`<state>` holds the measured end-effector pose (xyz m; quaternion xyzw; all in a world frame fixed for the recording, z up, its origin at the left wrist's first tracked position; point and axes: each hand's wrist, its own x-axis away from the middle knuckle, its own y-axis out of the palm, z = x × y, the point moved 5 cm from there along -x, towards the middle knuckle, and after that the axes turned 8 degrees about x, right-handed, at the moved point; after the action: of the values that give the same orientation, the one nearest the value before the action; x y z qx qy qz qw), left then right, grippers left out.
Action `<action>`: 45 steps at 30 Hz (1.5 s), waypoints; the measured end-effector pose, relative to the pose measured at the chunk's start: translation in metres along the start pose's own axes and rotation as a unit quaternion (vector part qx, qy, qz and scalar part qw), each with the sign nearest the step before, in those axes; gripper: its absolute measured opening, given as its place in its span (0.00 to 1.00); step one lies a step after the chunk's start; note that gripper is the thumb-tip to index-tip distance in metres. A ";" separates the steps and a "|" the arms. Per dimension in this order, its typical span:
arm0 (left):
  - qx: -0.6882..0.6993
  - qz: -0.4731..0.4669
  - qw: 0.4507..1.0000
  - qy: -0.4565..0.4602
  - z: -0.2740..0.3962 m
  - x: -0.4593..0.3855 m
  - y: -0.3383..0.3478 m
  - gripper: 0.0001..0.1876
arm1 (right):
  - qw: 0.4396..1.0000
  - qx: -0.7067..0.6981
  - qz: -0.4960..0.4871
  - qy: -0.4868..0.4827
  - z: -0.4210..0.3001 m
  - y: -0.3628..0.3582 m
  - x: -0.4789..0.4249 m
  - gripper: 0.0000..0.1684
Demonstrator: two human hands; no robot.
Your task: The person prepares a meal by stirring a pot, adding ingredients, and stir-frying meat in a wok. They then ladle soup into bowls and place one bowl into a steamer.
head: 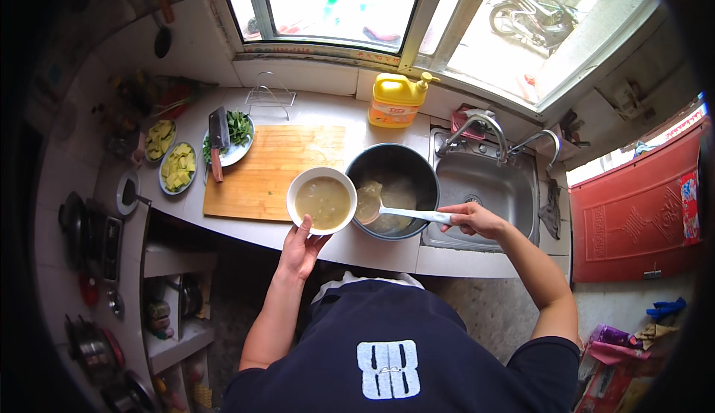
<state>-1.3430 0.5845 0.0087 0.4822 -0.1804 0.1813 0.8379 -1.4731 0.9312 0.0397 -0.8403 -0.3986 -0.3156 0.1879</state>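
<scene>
My left hand [301, 249] grips a white bowl [322, 200] from below, thumb on its near side. Cloudy pale-brown soup fills much of the bowl, which is held beside the left rim of a dark inner pot [430, 173]. My right hand [472, 219] holds the end of a white ladle handle [416, 213]. The ladle's scoop [369, 201] is inside the pot at its left side and has soup in it. More of the same soup lies at the bottom of the pot.
Left of the bowl lies a wooden cutting board [257, 184]; a cleaver [218, 136] rests across a plate of green leaves [239, 131]. Two dishes of yellow-green pieces [178, 168] sit further left. A yellow detergent jug [396, 100] stands behind the pot, a steel sink [491, 189] right.
</scene>
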 end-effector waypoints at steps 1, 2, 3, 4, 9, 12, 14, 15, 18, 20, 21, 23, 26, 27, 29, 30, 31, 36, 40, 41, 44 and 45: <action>-0.003 0.002 1.000 -0.001 0.000 -0.002 -0.001 0.31 | 1.000 -0.015 0.006 -0.006 0.000 0.000 0.005 0.24; -0.005 0.003 1.000 -0.002 0.001 -0.003 -0.001 0.31 | 0.999 -0.030 0.012 -0.011 -0.002 -0.001 0.012 0.24; -0.009 0.007 1.000 -0.002 0.001 -0.004 -0.002 0.31 | 0.999 -0.047 0.018 -0.017 -0.004 -0.001 0.020 0.24; -0.012 0.010 1.000 -0.003 0.002 -0.005 -0.002 0.31 | 0.998 -0.054 0.029 -0.020 -0.010 0.000 0.030 0.25; -0.029 0.009 1.000 -0.003 0.003 -0.016 -0.001 0.31 | 0.994 -0.070 0.083 -0.030 -0.042 0.004 0.084 0.25; -0.041 -0.001 0.999 -0.007 0.000 -0.022 0.002 0.30 | 0.990 -0.064 0.120 -0.039 -0.066 0.007 0.119 0.25; -0.049 -0.008 0.999 -0.016 -0.005 -0.026 0.007 0.30 | 0.987 -0.044 0.147 -0.052 -0.080 0.008 0.141 0.25; -0.055 -0.013 0.998 -0.019 -0.008 -0.028 0.010 0.29 | 0.985 -0.034 0.159 -0.058 -0.085 0.009 0.150 0.25; -0.074 -0.030 0.996 -0.033 -0.017 -0.031 0.028 0.28 | 0.981 -0.026 0.178 -0.079 -0.096 0.014 0.169 0.26; -0.067 -0.036 0.996 -0.049 -0.029 -0.037 0.038 0.29 | 0.979 -0.018 0.184 -0.089 -0.103 0.017 0.177 0.26; -0.065 -0.040 0.995 -0.058 -0.035 -0.039 0.045 0.29 | 0.978 -0.013 0.187 -0.093 -0.107 0.021 0.179 0.26; -0.046 -0.064 0.993 -0.087 -0.045 -0.038 0.059 0.30 | 0.977 0.007 0.192 -0.095 -0.114 0.028 0.182 0.25; -0.029 -0.085 0.989 -0.118 -0.057 -0.035 0.078 0.30 | 0.969 0.071 0.217 -0.091 -0.118 0.042 0.185 0.24; -0.028 -0.087 0.988 -0.124 -0.060 -0.035 0.079 0.30 | 0.952 0.164 0.242 -0.095 -0.120 0.046 0.186 0.25; -0.026 -0.093 0.986 -0.136 -0.065 -0.036 0.081 0.29 | 0.866 0.372 0.294 -0.159 -0.130 0.063 0.191 0.25; -0.033 -0.085 0.987 -0.135 -0.066 -0.035 0.081 0.29 | 0.802 0.465 0.321 -0.192 -0.133 0.070 0.194 0.25; -0.037 -0.089 0.986 -0.133 -0.065 -0.033 0.083 0.30 | 0.763 0.514 0.332 -0.209 -0.135 0.076 0.196 0.25; -0.014 -0.104 0.987 -0.123 -0.063 -0.033 0.078 0.30 | 0.617 0.644 0.367 -0.265 -0.136 0.090 0.209 0.25; -0.006 -0.088 0.990 -0.112 -0.057 -0.036 0.066 0.29 | 0.744 0.484 0.374 -0.269 -0.119 0.078 0.203 0.24; -0.012 -0.078 0.991 -0.108 -0.054 -0.036 0.062 0.29 | 0.805 0.406 0.366 -0.230 -0.112 0.069 0.200 0.24; -0.041 -0.049 0.993 -0.102 -0.043 -0.035 0.044 0.29 | 0.775 0.395 0.420 -0.260 -0.101 0.062 0.185 0.24; -0.041 -0.043 0.994 -0.093 -0.039 -0.034 0.038 0.29 | 0.769 0.406 0.422 -0.257 -0.098 0.059 0.177 0.24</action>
<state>-1.3853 0.6316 0.0024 0.4696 -0.2439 0.0914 0.8436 -1.3784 0.9378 0.2279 -0.8193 -0.1287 0.2140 0.5161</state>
